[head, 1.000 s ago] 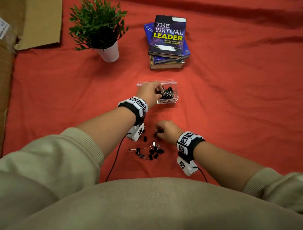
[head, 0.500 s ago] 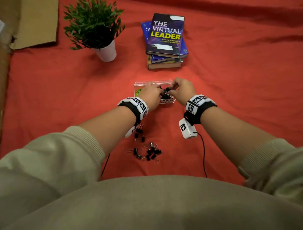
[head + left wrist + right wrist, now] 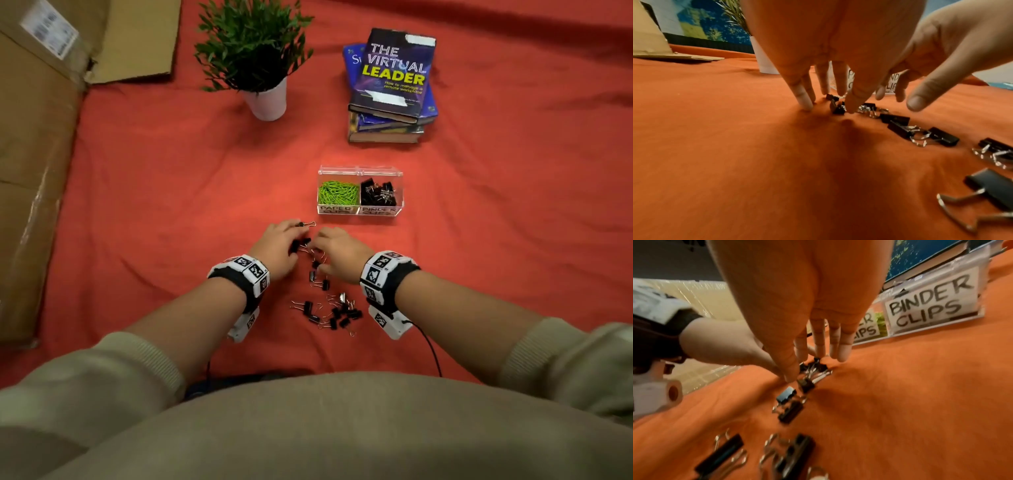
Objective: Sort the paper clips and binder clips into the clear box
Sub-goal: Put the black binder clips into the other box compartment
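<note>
We have a red-orange cloth [image 3: 171, 192] covering the surface. On it lie scattered black binder clips [image 3: 334, 313], a clear box [image 3: 359, 210] with 2 compartments, a potted plant [image 3: 267, 99], a stack of books [image 3: 390, 113] and flattened cardboard [image 3: 37, 137] along the left edge. Both our hands' fingertips touch the cloth among the clips.

Both hands [image 3: 310, 251] back from clear box [image 3: 359, 205] to loose binder clips [image 3: 330, 313].
</note>
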A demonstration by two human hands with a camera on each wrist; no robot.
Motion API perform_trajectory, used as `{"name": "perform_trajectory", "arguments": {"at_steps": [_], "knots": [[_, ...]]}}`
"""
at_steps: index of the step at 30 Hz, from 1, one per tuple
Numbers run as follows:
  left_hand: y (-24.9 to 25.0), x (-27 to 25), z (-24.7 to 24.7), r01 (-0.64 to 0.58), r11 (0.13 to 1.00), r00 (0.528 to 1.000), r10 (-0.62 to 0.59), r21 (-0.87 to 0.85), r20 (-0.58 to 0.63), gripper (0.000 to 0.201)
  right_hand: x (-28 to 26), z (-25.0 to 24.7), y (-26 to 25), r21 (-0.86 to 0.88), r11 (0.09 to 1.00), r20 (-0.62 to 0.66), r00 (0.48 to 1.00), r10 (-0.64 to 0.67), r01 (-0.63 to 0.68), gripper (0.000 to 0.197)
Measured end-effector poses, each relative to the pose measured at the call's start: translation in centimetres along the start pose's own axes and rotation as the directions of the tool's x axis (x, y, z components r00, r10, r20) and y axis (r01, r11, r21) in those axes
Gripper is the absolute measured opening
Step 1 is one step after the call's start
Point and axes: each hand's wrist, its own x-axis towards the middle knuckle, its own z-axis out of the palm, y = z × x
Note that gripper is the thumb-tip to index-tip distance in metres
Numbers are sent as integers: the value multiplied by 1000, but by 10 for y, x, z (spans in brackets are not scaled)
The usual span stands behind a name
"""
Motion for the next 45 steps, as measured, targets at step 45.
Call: {"name": "perform_trajectory", "arguments": {"at_steps": [45], "knots": [[5, -13, 1, -8, 989, 998, 0, 145, 56, 56, 2, -24, 4, 34, 998, -220, 974, 59, -53, 28]]}}
